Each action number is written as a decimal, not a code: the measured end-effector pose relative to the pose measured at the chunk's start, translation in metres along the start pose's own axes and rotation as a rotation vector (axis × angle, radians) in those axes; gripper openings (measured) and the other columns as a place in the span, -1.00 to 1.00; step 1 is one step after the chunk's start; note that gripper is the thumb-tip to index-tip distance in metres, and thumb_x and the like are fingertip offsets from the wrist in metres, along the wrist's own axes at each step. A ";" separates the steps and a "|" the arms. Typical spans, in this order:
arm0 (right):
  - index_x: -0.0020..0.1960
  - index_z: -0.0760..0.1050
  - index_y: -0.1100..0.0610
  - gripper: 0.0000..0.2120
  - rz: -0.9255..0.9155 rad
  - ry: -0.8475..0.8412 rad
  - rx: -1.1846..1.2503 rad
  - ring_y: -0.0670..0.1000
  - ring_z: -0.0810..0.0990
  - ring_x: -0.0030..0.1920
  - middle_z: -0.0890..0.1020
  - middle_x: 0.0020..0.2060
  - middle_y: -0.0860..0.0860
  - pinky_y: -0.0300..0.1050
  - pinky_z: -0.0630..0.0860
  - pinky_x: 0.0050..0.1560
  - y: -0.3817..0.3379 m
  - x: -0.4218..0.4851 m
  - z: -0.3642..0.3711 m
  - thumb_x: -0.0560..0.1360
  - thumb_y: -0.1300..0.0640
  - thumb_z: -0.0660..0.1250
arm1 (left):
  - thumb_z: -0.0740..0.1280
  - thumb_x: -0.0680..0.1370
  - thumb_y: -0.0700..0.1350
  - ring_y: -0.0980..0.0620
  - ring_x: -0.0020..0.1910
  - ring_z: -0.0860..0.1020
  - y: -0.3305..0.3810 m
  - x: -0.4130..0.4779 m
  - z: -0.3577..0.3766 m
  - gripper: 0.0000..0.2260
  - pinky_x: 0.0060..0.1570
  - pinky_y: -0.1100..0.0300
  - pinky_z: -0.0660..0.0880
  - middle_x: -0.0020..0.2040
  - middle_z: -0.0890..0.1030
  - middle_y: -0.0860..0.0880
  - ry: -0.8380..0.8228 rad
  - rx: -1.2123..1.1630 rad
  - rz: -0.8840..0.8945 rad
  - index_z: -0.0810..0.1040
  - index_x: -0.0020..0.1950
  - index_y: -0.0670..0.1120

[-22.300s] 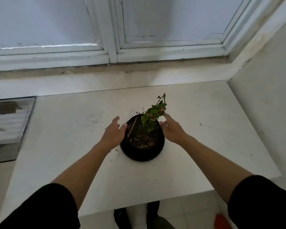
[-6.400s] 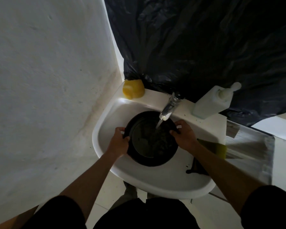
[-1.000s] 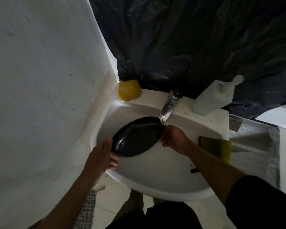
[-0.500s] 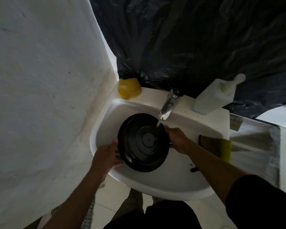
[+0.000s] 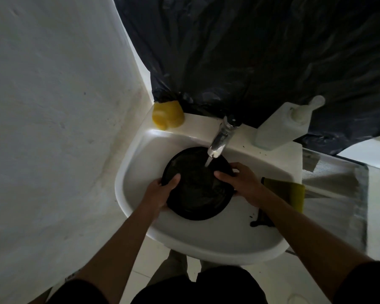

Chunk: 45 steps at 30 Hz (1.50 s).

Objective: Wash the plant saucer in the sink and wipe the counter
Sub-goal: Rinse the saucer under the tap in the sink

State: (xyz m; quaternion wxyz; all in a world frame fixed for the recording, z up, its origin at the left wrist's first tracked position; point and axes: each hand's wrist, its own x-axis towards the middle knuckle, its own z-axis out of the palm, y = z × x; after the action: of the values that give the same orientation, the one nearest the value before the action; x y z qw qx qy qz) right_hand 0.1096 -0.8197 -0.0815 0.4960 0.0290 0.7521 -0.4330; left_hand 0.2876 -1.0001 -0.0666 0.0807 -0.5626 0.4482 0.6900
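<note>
Right now the round black plastic plant saucer (image 5: pixel 197 189) sits inside the white ceramic sink (image 5: pixel 217 244), held face-up under the chrome tap (image 5: pixel 223 137). A thin stream of water (image 5: pixel 208 161) falls from the spout onto the saucer's far inner part. The left hand (image 5: pixel 160 194) grips the saucer's left rim, its thumb lying over the edge on the inner face and its fingers tucked beneath. The right hand (image 5: pixel 242 183) holds the right rim, with fingers curled over the edge and the thumb pressing on the inside.

On the sink's back left corner stands a yellow rounded object (image 5: pixel 168 115), and a white pump bottle (image 5: pixel 283 126) stands to the right of the tap. A yellow sponge with a dark green top (image 5: pixel 292 191) lies on the right ledge, just beside the right wrist. A dark smear (image 5: pixel 261 221) marks the basin below it. Black plastic sheeting (image 5: pixel 250 51) hangs behind the sink.
</note>
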 end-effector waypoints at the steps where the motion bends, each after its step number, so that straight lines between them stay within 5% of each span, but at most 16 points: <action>1: 0.28 0.47 0.01 -0.34 0.001 0.021 -0.020 0.07 0.68 0.05 0.65 0.10 0.06 0.11 0.70 -0.05 -0.001 -0.003 -0.003 0.29 -0.14 0.63 | 0.50 0.52 0.12 0.06 -0.04 0.62 0.000 0.005 0.003 -0.54 -0.04 0.02 0.65 0.03 0.66 0.03 -0.015 0.022 -0.008 0.59 0.33 -0.08; 6: 0.28 0.42 0.03 -0.32 -0.053 0.102 -0.071 0.05 0.68 0.02 0.63 0.09 0.06 0.05 0.71 -0.08 -0.003 -0.027 -0.012 0.29 -0.12 0.64 | 0.56 0.45 0.14 0.00 0.01 0.62 -0.006 0.017 0.023 -0.50 0.06 -0.12 0.65 0.17 0.63 -0.01 -0.081 0.096 -0.039 0.52 0.30 -0.02; 11: 0.29 0.38 0.03 -0.36 -0.144 0.148 -0.162 0.00 0.66 0.01 0.61 0.08 0.02 -0.06 0.69 -0.08 -0.009 -0.048 -0.019 0.34 -0.10 0.61 | 0.56 0.47 0.08 0.00 0.02 0.63 -0.012 0.024 0.037 -0.39 -0.30 0.07 0.64 0.18 0.63 -0.02 -0.151 0.073 -0.054 0.45 0.44 -0.07; 15: 0.28 0.38 0.04 -0.36 -0.203 0.160 -0.237 -0.07 0.64 -0.01 0.61 0.05 -0.02 -0.14 0.67 -0.11 -0.012 -0.055 -0.027 0.35 -0.10 0.60 | 0.58 0.37 0.15 -0.16 0.20 0.64 -0.012 0.028 0.041 -0.24 -0.23 0.03 0.68 0.29 0.63 -0.12 -0.206 0.099 -0.054 0.44 0.48 -0.10; 20: 0.28 0.38 0.03 -0.40 -0.212 0.155 -0.261 -0.12 0.61 -0.05 0.58 0.02 -0.07 -0.23 0.61 -0.17 -0.010 -0.055 -0.032 0.37 -0.08 0.59 | 0.64 0.20 0.20 -0.19 0.18 0.65 -0.014 0.032 0.037 -0.08 -0.16 -0.01 0.69 0.29 0.63 -0.15 -0.211 0.116 -0.028 0.45 0.47 -0.12; 22: 0.28 0.39 0.02 -0.41 -0.197 0.153 -0.259 -0.10 0.63 -0.06 0.59 0.00 -0.06 -0.17 0.64 -0.13 -0.009 -0.052 -0.032 0.37 -0.08 0.58 | 0.65 0.22 0.17 -0.17 0.17 0.66 -0.012 0.030 0.032 -0.13 -0.09 -0.04 0.69 0.28 0.63 -0.15 -0.198 0.127 -0.013 0.46 0.42 -0.13; 26: 0.32 0.41 0.01 -0.42 -0.179 0.148 -0.259 -0.07 0.65 -0.08 0.62 0.00 0.02 -0.17 0.63 -0.15 -0.007 -0.041 -0.028 0.41 -0.08 0.56 | 0.60 0.44 -0.03 -0.03 0.02 0.67 -0.008 0.025 0.021 -0.68 -0.08 0.06 0.67 0.07 0.67 -0.05 -0.157 0.155 0.017 0.54 0.06 -0.04; 32: 0.46 0.35 0.04 -0.43 -0.207 0.096 -0.339 -0.20 0.54 -0.13 0.54 -0.08 -0.16 -0.47 0.42 -0.32 -0.009 -0.020 -0.010 0.53 -0.07 0.44 | 0.68 0.28 0.02 -0.02 -0.06 0.75 -0.004 0.023 -0.003 -0.48 -0.14 0.08 0.68 0.05 0.76 -0.12 -0.103 0.181 0.096 0.70 0.16 -0.14; 37: 0.51 0.28 -0.03 -0.39 -0.177 0.024 -0.356 -0.01 0.55 0.14 0.54 0.26 0.02 -0.11 0.54 0.12 -0.014 -0.006 0.011 0.54 -0.14 0.40 | 0.69 0.27 0.12 -0.02 0.12 0.61 0.007 0.015 -0.021 -0.25 -0.04 0.13 0.60 0.16 0.58 0.03 0.021 0.328 0.193 0.46 0.33 -0.07; 43: 0.42 0.28 0.00 -0.33 -0.115 -0.030 -0.325 0.02 0.56 0.11 0.52 0.24 0.00 -0.01 0.62 0.05 -0.029 -0.003 0.038 0.49 -0.39 0.29 | 0.68 0.25 0.19 -0.02 0.13 0.57 0.017 0.008 -0.025 -0.24 0.08 0.08 0.58 0.17 0.56 0.04 0.124 0.471 0.360 0.41 0.31 0.04; 45: 0.49 0.22 -0.03 -0.07 -0.072 -0.034 -0.328 0.10 0.57 0.21 0.50 0.30 0.00 0.13 0.63 0.12 -0.031 0.002 0.048 0.33 -0.60 0.20 | 0.68 0.23 0.22 -0.01 0.10 0.58 0.018 0.005 -0.023 -0.24 0.02 0.12 0.58 0.15 0.57 0.04 0.170 0.491 0.379 0.40 0.28 0.04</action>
State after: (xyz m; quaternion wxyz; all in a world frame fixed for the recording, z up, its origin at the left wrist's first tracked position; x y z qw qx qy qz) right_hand 0.1287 -0.8724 -0.0699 0.4909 -0.0864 0.8048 -0.3223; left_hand 0.2910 -1.0286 -0.0602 0.0464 -0.4883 0.7034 0.5145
